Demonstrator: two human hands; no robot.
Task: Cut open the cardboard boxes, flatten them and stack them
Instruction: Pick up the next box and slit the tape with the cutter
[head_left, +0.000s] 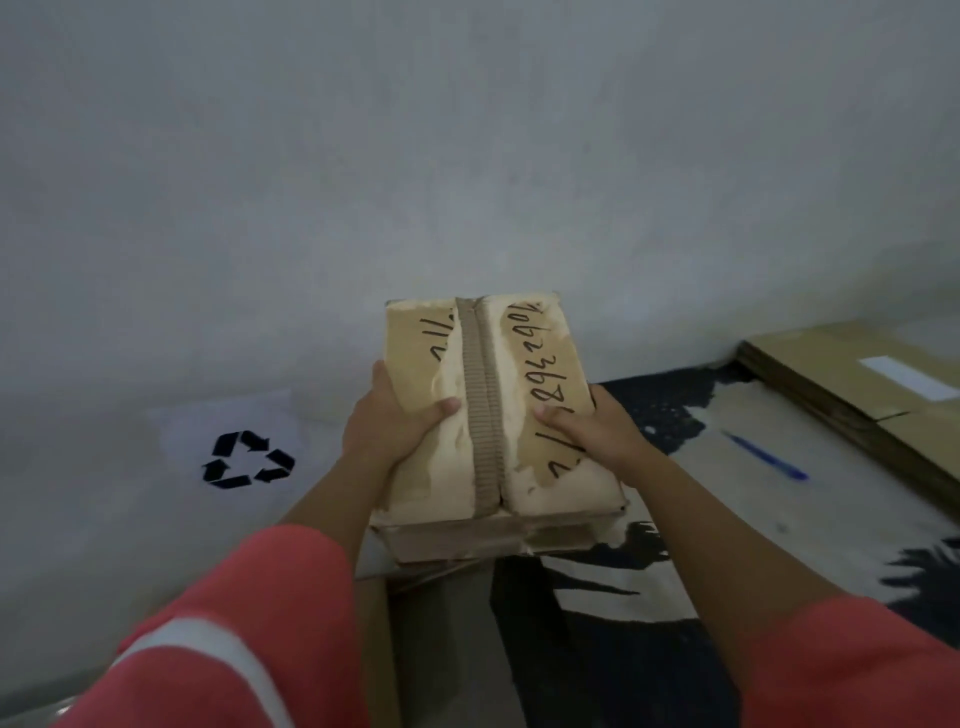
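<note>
The box (493, 410) is gripped between the left hand (395, 421) and right hand (587, 421), thumbs curled on top.

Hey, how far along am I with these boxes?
Done: flattened cardboard stacked at right. In hand: left hand and right hand grip a marker-labelled cardboard box, still box-shaped, its top paper torn along the seam. Left: cut it open, flatten it, add it to the stack.
</note>
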